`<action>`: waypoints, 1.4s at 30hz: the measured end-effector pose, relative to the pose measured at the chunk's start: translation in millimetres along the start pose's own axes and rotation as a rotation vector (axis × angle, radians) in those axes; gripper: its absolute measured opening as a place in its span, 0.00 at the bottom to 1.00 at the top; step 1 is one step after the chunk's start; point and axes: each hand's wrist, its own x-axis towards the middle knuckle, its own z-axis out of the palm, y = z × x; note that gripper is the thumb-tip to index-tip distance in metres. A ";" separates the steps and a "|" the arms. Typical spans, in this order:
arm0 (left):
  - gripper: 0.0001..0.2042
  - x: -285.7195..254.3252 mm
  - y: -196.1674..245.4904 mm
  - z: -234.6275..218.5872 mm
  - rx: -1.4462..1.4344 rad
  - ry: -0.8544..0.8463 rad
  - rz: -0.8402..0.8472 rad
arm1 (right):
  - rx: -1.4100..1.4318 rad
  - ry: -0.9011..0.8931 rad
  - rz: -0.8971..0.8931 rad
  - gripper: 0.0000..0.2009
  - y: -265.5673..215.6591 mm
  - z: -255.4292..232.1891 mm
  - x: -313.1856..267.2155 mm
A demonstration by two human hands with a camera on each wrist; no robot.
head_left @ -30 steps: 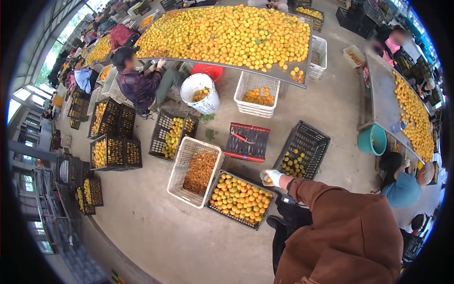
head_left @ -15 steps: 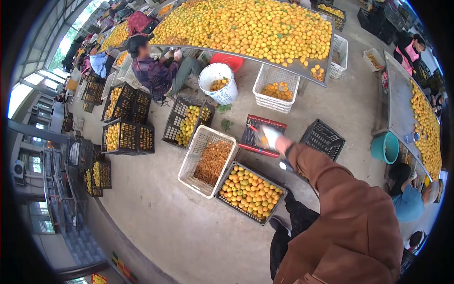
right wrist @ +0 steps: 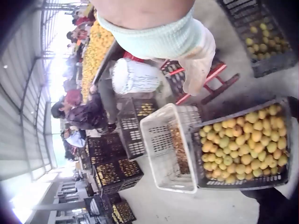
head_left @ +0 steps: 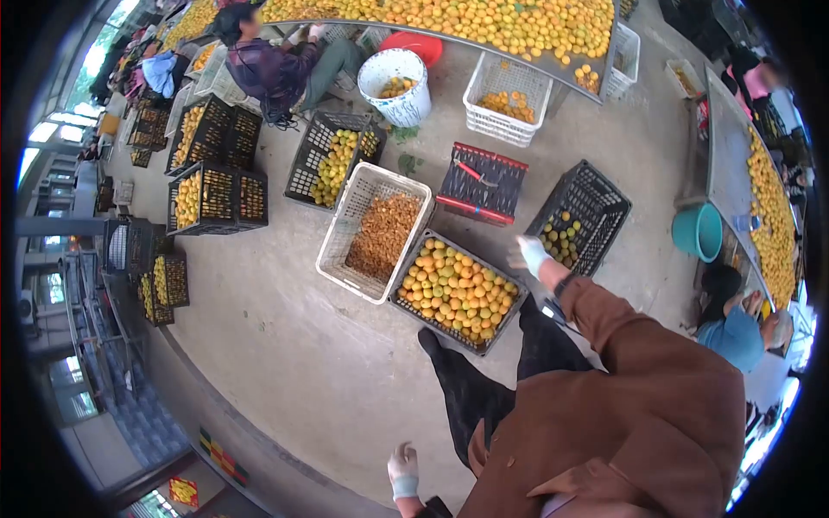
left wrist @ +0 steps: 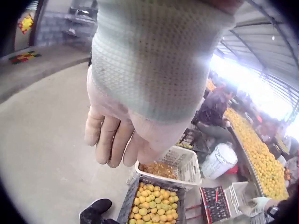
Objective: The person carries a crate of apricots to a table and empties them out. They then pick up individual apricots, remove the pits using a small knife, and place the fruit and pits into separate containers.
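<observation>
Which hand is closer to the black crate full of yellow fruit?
Right. The right hand hovers just past the full black crate, by its far corner. The left hand hangs low beside the person's legs, well short of it.

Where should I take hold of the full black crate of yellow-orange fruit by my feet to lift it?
Probably both short end walls of the black plastic lattice crate of yellow-orange fruit, just under the rim, one hand each side, coming from above. It sits flat, heaped with loose fruit, with a white crate tight against one long side, so that side is blocked.

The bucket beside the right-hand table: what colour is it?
The bucket is teal green, clearest in the head view.
</observation>
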 end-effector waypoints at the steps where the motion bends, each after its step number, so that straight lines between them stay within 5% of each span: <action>1: 0.13 26.6 -2.7 -8.0 0.070 -0.038 0.039 | -0.026 0.074 -0.004 0.21 25.7 -14.4 -16.0; 3: 0.13 102.4 -36.9 1.0 0.122 -0.038 0.179 | -0.081 0.212 0.053 0.19 120.0 -60.0 10.6; 5: 0.14 193.6 -56.6 14.2 0.141 -0.105 0.206 | -0.011 0.311 0.134 0.17 169.8 -76.7 -32.1; 6: 0.14 251.4 -72.7 38.7 -0.099 -0.108 0.266 | 0.218 0.128 0.320 0.20 250.2 -134.4 27.4; 7: 0.16 289.4 -92.3 55.5 -0.337 -0.121 0.301 | 0.076 0.311 0.272 0.20 249.2 -112.5 -6.5; 9: 0.18 338.0 -60.6 66.4 -0.558 -0.317 -0.099 | -0.075 0.505 0.243 0.19 254.6 -76.3 -47.9; 11: 0.19 392.3 -63.9 114.4 -0.563 -0.417 -0.248 | -0.248 0.612 0.343 0.24 282.3 -61.6 -44.6; 16: 0.23 479.5 -64.0 224.6 -0.382 -0.471 -0.371 | -0.561 0.554 0.242 0.30 402.7 -91.1 51.5; 18: 0.24 500.3 -63.4 258.5 -0.369 -0.445 -0.447 | -0.628 0.492 -0.039 0.30 444.0 -85.7 85.8; 20: 0.23 522.7 -61.3 286.2 -0.859 -0.419 -0.482 | -0.312 0.538 0.042 0.26 435.2 -56.2 87.9; 22: 0.21 533.1 -47.2 301.0 -0.979 -0.261 -0.469 | -0.122 0.559 -0.002 0.24 421.8 -32.5 84.7; 28: 0.25 548.9 -29.0 316.8 -0.709 -0.062 -0.498 | -0.152 0.733 -0.103 0.18 426.3 -29.6 111.6; 30: 0.24 543.0 -25.1 315.9 -0.692 -0.029 -0.399 | 0.192 0.670 -0.290 0.16 442.3 -30.7 131.5; 32: 0.24 544.4 -30.4 321.5 -0.689 0.029 -0.345 | 0.204 0.704 -0.356 0.15 435.1 -25.1 133.5; 35: 0.23 542.0 -30.8 323.9 -0.705 0.088 -0.299 | 0.400 0.661 -0.164 0.12 430.1 -32.7 140.3; 37: 0.23 537.3 -29.1 323.8 -0.706 0.090 -0.285 | 0.506 0.448 0.067 0.10 427.2 -49.2 141.4; 42: 0.23 524.0 -38.2 333.4 -0.748 0.072 -0.250 | 0.374 0.594 0.126 0.15 397.3 -60.6 136.1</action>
